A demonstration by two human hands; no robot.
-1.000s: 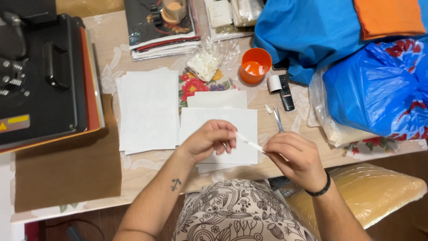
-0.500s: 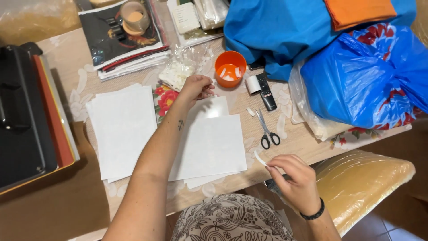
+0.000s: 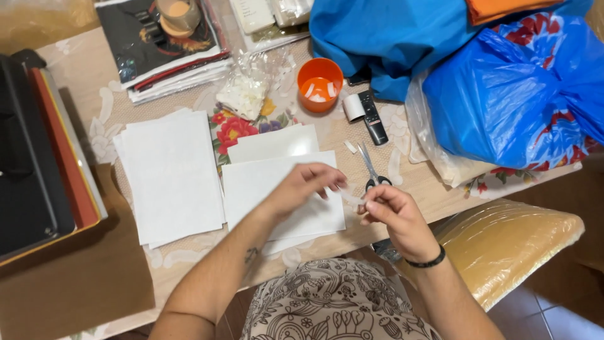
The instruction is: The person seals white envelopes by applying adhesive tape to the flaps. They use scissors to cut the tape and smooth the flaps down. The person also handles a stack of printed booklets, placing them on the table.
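My left hand [image 3: 303, 186] and my right hand [image 3: 390, 211] meet over the front edge of the table, both pinching a small pale strip [image 3: 350, 197] held between their fingertips. Under them lies a short stack of white sheets [image 3: 277, 189]. A larger pile of white sheets [image 3: 170, 173] lies to its left. Scissors [image 3: 371, 170] rest on the table just beyond my right hand, partly hidden by it. An orange cup [image 3: 319, 84] with small white bits inside stands further back.
A black heat press [image 3: 28, 157] sits at the left edge. Magazines [image 3: 160, 47] with a tape roll lie at the back, near a crumpled clear bag [image 3: 248, 88]. Blue fabric [image 3: 384, 38] and a blue plastic bag [image 3: 509, 94] fill the right. A black remote [image 3: 372, 116] lies by the cup.
My left hand has come back from near the orange cup to my right hand, and both now hold the strip. The view has shifted slightly.
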